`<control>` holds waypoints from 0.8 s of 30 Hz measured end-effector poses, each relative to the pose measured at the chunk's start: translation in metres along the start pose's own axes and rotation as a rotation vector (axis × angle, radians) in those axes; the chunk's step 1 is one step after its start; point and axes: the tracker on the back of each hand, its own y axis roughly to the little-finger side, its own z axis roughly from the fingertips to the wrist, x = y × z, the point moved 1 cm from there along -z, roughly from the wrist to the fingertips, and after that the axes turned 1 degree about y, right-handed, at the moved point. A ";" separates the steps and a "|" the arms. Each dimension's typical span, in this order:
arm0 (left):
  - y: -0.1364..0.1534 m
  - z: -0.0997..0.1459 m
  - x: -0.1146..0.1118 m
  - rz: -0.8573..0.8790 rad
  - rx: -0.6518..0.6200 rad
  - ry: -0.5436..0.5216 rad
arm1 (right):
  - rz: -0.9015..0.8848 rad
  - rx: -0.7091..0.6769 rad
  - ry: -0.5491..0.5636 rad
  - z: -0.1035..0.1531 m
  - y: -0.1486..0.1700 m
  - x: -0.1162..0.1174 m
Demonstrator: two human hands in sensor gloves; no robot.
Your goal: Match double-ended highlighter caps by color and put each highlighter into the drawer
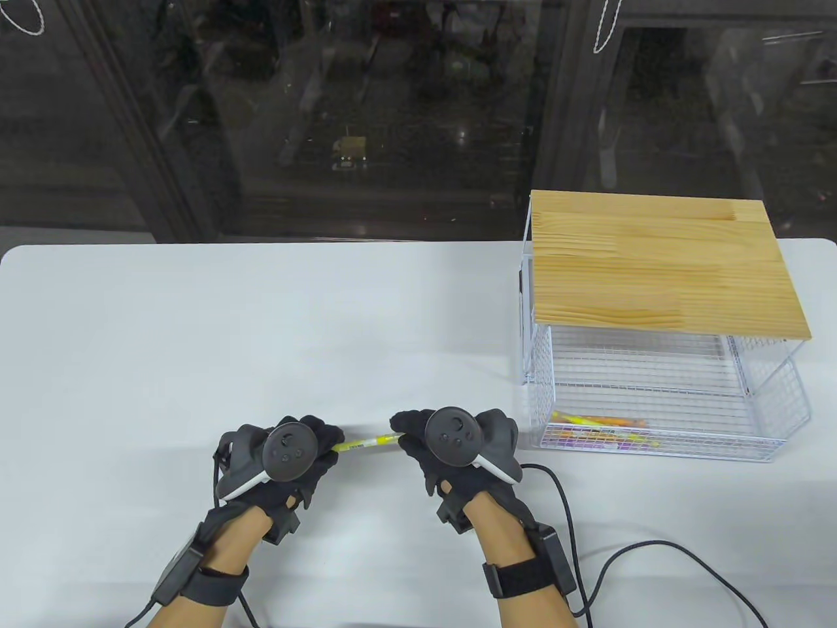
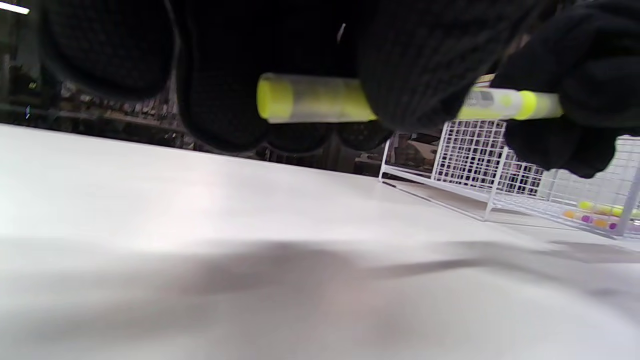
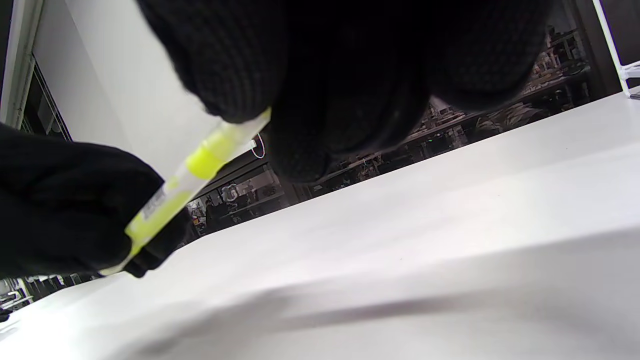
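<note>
Near the tabletop's (image 1: 261,327) front edge, a yellow highlighter (image 1: 363,443) is held level above the surface, gripped at one end by the left hand (image 1: 288,458) and at the other by the right hand (image 1: 451,445). Farther right, a white wire drawer (image 1: 660,405) with more highlighters (image 1: 601,428) is seen pulled out under a wooden top (image 1: 660,261).

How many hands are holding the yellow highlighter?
2. The left hand holds one end of the yellow highlighter, and the right hand holds the other end, above the table.
</note>
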 end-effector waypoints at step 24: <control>-0.014 0.007 0.015 -0.101 -0.044 -0.115 | 0.268 -0.053 -0.026 0.003 -0.020 0.004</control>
